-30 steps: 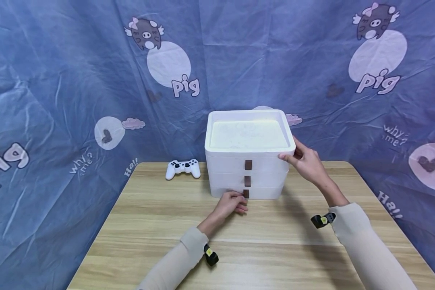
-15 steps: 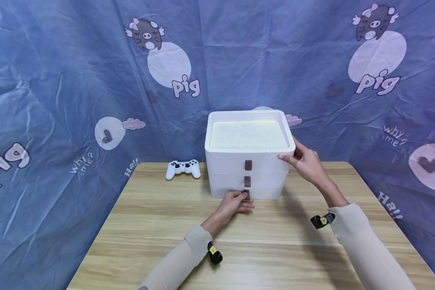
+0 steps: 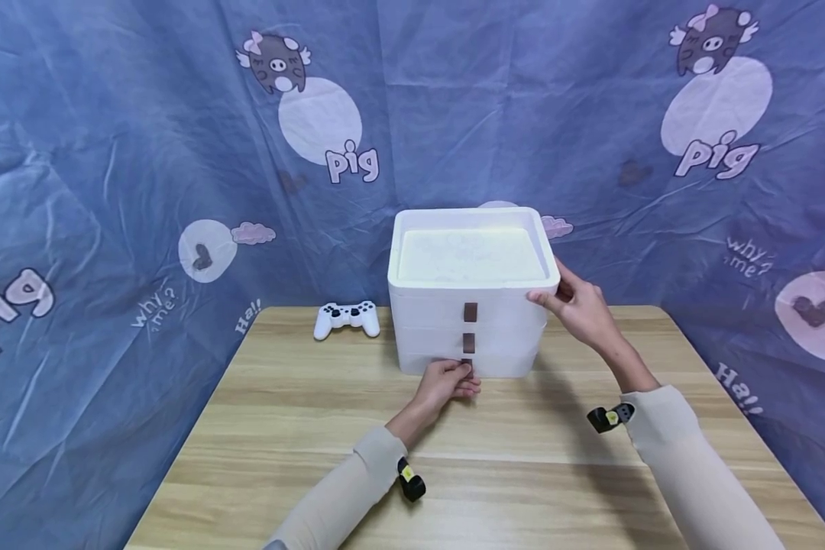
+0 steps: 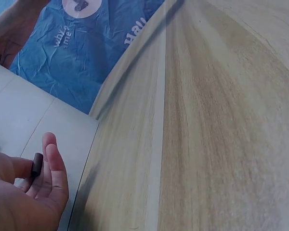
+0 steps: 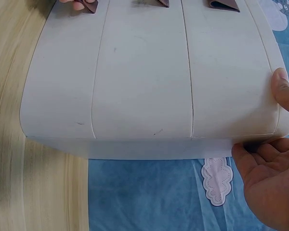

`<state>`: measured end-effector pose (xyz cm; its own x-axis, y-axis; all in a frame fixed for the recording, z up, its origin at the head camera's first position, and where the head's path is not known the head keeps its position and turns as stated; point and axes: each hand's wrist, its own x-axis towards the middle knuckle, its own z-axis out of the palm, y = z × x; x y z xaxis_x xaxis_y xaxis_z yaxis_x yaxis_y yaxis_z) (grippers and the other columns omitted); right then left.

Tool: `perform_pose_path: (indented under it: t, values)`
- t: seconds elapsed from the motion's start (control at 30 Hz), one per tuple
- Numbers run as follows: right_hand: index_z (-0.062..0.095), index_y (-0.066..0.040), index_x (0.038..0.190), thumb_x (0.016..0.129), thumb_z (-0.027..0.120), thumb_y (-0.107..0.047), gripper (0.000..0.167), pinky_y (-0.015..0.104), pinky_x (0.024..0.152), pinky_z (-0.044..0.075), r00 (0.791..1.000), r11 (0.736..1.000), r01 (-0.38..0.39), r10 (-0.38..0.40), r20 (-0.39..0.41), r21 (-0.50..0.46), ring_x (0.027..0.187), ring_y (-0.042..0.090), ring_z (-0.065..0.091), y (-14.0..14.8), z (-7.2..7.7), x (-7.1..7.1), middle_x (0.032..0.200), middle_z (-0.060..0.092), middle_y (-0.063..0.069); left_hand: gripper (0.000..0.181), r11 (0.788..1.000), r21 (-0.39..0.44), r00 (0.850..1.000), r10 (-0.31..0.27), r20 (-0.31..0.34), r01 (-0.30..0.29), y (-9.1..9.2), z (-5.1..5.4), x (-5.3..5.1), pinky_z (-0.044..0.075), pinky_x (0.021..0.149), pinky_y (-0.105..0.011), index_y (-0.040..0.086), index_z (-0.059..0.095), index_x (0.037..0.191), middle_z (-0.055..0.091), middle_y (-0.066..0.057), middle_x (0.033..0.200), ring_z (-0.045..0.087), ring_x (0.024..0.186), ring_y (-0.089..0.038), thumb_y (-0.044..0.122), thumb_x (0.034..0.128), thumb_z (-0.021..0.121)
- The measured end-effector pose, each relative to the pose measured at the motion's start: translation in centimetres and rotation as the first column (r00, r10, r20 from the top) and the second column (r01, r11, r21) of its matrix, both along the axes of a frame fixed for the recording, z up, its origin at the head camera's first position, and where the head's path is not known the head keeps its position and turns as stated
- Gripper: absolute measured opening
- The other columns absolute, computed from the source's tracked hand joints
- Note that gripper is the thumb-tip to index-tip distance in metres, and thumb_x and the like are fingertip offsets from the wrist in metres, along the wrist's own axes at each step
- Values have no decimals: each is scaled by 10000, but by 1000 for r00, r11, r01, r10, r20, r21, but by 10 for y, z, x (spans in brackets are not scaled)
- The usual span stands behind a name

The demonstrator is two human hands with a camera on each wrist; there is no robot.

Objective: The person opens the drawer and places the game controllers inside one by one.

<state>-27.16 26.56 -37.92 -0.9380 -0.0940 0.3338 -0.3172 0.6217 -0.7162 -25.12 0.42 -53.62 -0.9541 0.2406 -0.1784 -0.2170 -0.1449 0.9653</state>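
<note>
A white drawer box (image 3: 426,309) with three stacked drawers and a shallow tray top stands at the back of the table. Each drawer has a brown pull tab. My left hand (image 3: 438,386) pinches the lowest pull tab (image 4: 37,164) between thumb and fingers, and that drawer sits flush with the others. At the upper right front corner, my right hand (image 3: 587,309) grips the box, thumb on the front rim and fingers against the side, as the right wrist view shows (image 5: 272,173). The middle tab (image 3: 469,343) and top tab (image 3: 470,312) are untouched.
A white game controller (image 3: 347,319) lies on the wooden table (image 3: 302,428) left of the box. A blue printed cloth (image 3: 447,114) hangs behind the table and along both sides.
My left hand has shifted slightly right, from beside the lowest pull tab to pinching it. My right hand stays on the box corner, and the box has not moved.
</note>
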Motion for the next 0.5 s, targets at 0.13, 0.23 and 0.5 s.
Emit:
perform_pose_path:
  t: [0.13, 0.23, 0.5]
  values:
    - [309, -199, 1686, 996, 763, -401, 850, 15, 787, 435, 1000, 1000, 0, 0, -10, -6, 1292, 462, 659, 1, 0, 0, 1431, 633, 313, 226, 1000, -12, 1000, 7, -4, -7, 1, 1, 2, 645, 686, -253, -138, 703, 1118, 794, -249, 945, 746, 689, -112, 65, 1057, 624]
    - [303, -205, 1687, 996, 759, -417, 855, 10, 792, 428, 1000, 1000, 1, -1, -5, -2, 1300, 456, 656, 2, -1, -1, 1439, 629, 310, 221, 1000, -21, 1000, 6, 6, -6, 0, 2, 7, 646, 682, -257, -138, 708, 1113, 792, -260, 942, 742, 673, -108, 60, 1050, 633]
    - [300, -203, 1688, 996, 754, -432, 858, 26, 806, 427, 1000, 1000, 6, -6, -10, 14, 1307, 446, 654, 1, -3, -3, 1447, 626, 303, 220, 999, -41, 1000, -3, 5, 3, -7, 1, 23, 649, 679, -268, -115, 734, 1095, 799, -248, 943, 747, 667, -101, 84, 1039, 660]
